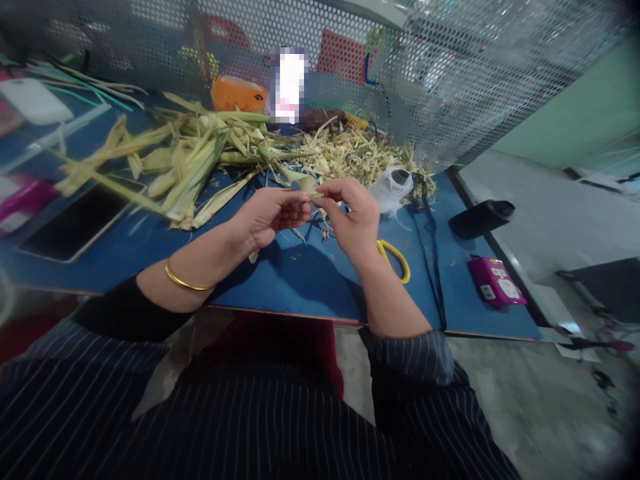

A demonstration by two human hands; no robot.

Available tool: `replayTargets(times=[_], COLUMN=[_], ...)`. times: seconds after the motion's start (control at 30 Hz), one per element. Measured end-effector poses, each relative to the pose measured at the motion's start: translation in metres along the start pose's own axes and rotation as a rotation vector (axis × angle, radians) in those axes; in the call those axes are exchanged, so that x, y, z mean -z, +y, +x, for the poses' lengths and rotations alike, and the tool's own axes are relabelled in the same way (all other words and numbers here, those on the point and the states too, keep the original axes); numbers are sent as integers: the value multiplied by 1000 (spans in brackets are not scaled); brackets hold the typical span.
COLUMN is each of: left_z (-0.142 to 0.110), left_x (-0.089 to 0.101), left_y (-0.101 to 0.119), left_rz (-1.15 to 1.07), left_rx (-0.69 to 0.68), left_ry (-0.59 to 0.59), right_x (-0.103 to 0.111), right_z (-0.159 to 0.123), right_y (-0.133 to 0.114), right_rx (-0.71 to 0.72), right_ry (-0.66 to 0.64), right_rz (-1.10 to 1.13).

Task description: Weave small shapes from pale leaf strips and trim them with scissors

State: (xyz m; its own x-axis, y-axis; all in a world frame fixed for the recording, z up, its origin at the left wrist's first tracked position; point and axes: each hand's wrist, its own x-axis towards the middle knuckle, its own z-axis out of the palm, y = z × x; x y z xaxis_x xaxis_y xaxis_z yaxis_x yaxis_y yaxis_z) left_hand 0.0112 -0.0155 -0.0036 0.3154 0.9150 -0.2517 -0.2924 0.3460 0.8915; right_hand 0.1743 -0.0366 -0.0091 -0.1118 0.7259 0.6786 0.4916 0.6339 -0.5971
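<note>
Both my hands meet over the blue table, fingertips pinched on a pale green corn husk piece. My left hand, with a gold bangle on its wrist, grips the piece from the left. From the right, my right hand holds the same piece between thumb and forefinger. Just beyond lies a heap of shredded husk. Long husk leaves are piled to the left. A spool of white thread sits right of my right hand, and yellow scissor handles show partly behind my right forearm.
A phone lies at the left, near a blurred pink packet. On the right are a black cylinder, a dark cord and a purple tissue pack. Behind stand an orange packet and a perforated metal screen.
</note>
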Motion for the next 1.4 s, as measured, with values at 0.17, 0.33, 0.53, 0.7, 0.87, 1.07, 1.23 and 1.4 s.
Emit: replayTargets(times=[0.17,0.33,0.53,0.7,0.87,1.07,1.23,1.4], left_z=[-3,-3,0,2,0,-2,-2,-1], left_x=[-2,-6,-4,-3,-8,-10,-10,-8], left_y=[-2,-5,-11,-13,-11,-10,-10,-12], left_rz=[52,144,424,546,392,314,304,354], left_rx=[-71,-230,-551,-672,-567,-493,-503,-556], left_ry=[19,108,170,199,157,132,123,70], right_x=[-1,-4,-3,-6,-8,-12,-12,-12], right_z=[0,-1,-1,-1,-1,-2,-1,0], right_y=[0,0,1,4,8,11,9,8], right_rx=[-1,-84,-170,-277,-343,-376,-415,-426], right_ry=[4,17,10,60,77,82,95,100], right_rz=[-25,61,88,134,249,367,402,385])
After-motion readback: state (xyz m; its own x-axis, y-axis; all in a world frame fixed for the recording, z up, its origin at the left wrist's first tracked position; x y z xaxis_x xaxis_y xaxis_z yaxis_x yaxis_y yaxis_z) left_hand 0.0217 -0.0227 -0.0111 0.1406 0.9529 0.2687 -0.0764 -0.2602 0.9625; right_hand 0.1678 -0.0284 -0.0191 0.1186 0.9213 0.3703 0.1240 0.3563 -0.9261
